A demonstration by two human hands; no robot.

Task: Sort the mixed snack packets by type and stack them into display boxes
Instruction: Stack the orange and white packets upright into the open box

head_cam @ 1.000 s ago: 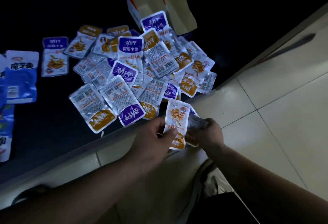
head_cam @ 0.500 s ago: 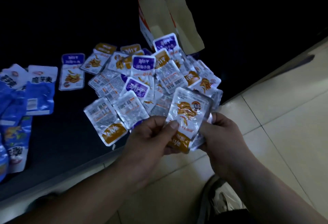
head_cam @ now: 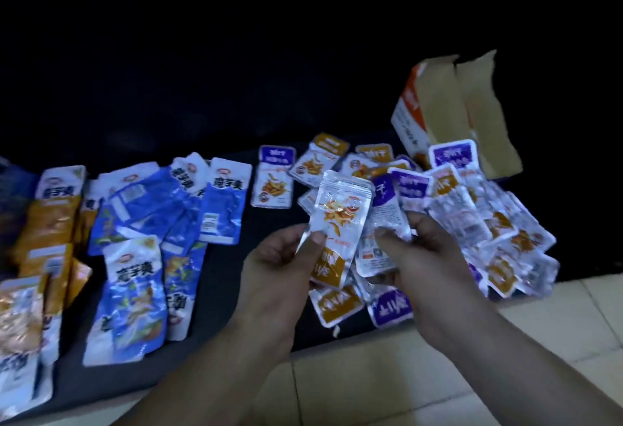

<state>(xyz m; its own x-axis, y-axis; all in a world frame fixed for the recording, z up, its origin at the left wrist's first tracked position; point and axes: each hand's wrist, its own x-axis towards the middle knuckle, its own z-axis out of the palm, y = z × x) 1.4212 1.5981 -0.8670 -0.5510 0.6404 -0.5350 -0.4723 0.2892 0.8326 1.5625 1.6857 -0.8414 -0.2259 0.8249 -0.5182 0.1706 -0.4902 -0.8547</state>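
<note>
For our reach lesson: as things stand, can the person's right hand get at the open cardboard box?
Probably, once emptied: the right hand grips a packet, and only the low pile lies before the box.

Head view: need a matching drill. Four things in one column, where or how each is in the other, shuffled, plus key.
Things
1. left hand
2. right hand
3. cardboard box
4. blue packets

Place or state
a. open, flaps up, far right behind the mixed pile
b. gripping the face-down packet
c. spread at the left of the dark surface
d. pinching the orange-banded packet

Pairs: 1-d, 2-b, 3-a, 4-c
</note>
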